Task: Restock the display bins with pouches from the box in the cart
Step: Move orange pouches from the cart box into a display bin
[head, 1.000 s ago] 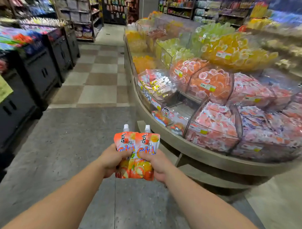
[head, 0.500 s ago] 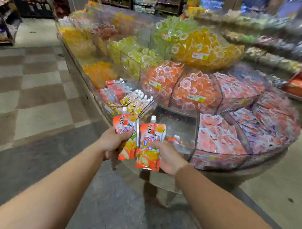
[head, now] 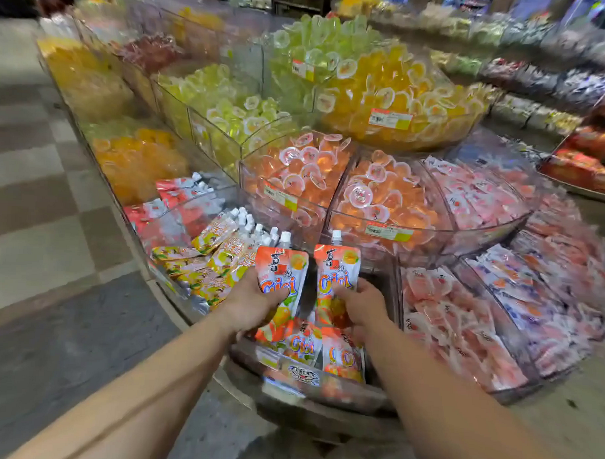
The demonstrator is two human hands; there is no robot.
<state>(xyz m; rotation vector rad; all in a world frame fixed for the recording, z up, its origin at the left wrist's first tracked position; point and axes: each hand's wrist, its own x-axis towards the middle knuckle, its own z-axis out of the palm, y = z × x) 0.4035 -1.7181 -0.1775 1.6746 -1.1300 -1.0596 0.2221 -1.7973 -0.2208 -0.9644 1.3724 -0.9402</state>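
Two orange spouted pouches stand upright over a clear front bin (head: 323, 388) of the round display. My left hand (head: 248, 304) grips the left pouch (head: 282, 273) at its lower half. My right hand (head: 362, 305) grips the right pouch (head: 337, 268) the same way. A narrow gap separates the two pouches. Below them in the bin lie a few more orange pouches (head: 324, 350) of the same kind. The cart and its box are out of view.
Left of this bin is a bin of yellow-orange spouted pouches (head: 221, 257). To the right sit bins of pink packets (head: 455, 330). Behind are tubs of orange jelly cups (head: 374, 194) and yellow ones (head: 395, 95). Grey floor (head: 67, 341) lies at the left.
I have moved closer to the display. Both hands have carried the pouches forward and down over the front bin, and the pouches have moved slightly apart.
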